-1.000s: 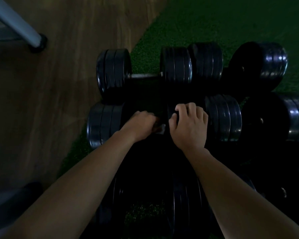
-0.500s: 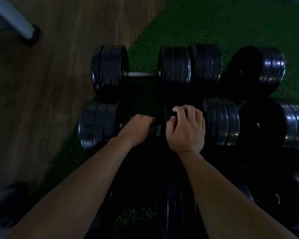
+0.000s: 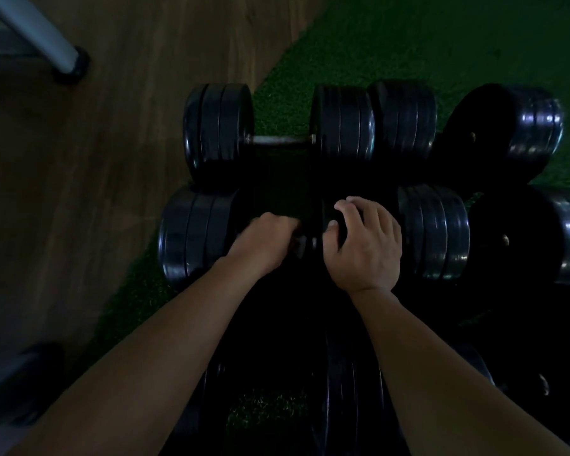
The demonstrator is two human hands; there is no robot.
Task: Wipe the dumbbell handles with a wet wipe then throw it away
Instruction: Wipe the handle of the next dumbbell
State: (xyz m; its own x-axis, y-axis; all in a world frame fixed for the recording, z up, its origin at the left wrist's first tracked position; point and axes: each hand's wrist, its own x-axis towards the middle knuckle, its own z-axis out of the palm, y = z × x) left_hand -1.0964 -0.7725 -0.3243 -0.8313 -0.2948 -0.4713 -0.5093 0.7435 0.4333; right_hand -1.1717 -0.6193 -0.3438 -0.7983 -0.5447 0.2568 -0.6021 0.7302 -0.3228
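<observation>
Several black plate dumbbells lie on green turf. My left hand [image 3: 265, 245] is a fist around the handle [image 3: 305, 243] of the second dumbbell [image 3: 195, 235], close to its left plates. Only a short pale stretch shows between my hands, and I cannot tell whether it is the wet wipe. My right hand [image 3: 364, 248] lies over that dumbbell's right plates, fingers curled across their top. Behind it, the farthest dumbbell shows a bare metal handle [image 3: 280, 140].
More dumbbells crowd the right side [image 3: 435, 232] and far right [image 3: 520, 126], and another lies below my arms [image 3: 343, 406]. Wooden floor [image 3: 96, 159] borders the turf [image 3: 408, 37] on the left. A grey metal leg with a black foot [image 3: 56, 47] stands at top left.
The view has shifted a little. Both hands stay on the same dumbbell, with no clear movement along the handle.
</observation>
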